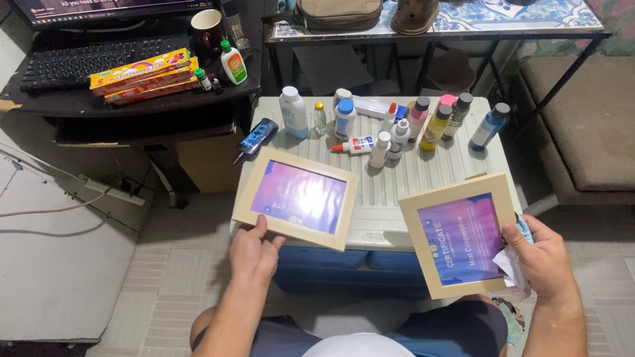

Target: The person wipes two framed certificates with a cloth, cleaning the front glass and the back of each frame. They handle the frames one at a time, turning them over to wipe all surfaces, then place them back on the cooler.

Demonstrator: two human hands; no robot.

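My left hand (253, 254) grips the near edge of a pale wooden picture frame (298, 197) with a purple print, which rests tilted on the left part of a white plastic box lid (409, 178). My right hand (542, 260) holds a second pale frame (460, 236) with a purple certificate by its right edge, together with a white cloth (510, 267). That frame hangs over the box's near right corner.
Several paint and glue bottles (397, 122) stand at the back of the lid. The box is blue below (340, 264). A dark desk (134, 95) with keyboard, mug and coloured boxes is at the far left. A patterned table (472, 16) stands behind, a brown cushion (611, 122) at the right.
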